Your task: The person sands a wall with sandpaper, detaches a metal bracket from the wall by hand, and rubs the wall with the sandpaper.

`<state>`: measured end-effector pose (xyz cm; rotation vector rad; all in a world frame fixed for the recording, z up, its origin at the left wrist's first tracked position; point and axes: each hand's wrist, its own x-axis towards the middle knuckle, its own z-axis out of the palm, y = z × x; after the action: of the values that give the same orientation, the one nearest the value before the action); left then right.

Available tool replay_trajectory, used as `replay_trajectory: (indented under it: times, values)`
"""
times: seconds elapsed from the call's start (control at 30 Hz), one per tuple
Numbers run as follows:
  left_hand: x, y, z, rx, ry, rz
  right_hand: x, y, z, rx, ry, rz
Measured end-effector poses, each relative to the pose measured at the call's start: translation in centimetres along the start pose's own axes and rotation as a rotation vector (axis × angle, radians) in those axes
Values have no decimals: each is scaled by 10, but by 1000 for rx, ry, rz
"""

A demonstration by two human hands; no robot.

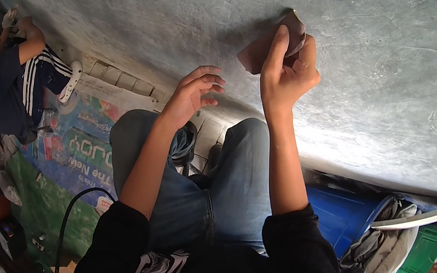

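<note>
My right hand pinches a bent piece of brown sandpaper between thumb and fingers. Part of the sheet curls up past the fingertips, and its lower left corner lies close to the grey wall; whether it touches cannot be made out. To the left, my left hand is held in front of the wall with its fingers loosely curled and apart, nothing in it. Faint scratches and lighter patches mark the wall's surface.
At the left another person crouches by the wall, hands against it. A printed banner covers the floor there, with a black cable nearby. On the right stand a blue barrel, grey cloth and a green crate.
</note>
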<state>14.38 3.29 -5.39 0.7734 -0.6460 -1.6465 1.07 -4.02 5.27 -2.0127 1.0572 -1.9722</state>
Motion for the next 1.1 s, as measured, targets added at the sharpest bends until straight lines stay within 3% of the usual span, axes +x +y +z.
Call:
replay_trajectory:
  times: [0.13, 0.27, 1.1]
  values:
    - [0, 2, 0, -6, 9, -2, -4, -1, 2, -33, 9, -28]
    - [0, 0, -2, 2, 6, 1, -4, -5, -1, -66, -29, 76]
    - [-1, 0, 0, 15, 7, 0, -5, -2, -2, -191, -60, -58]
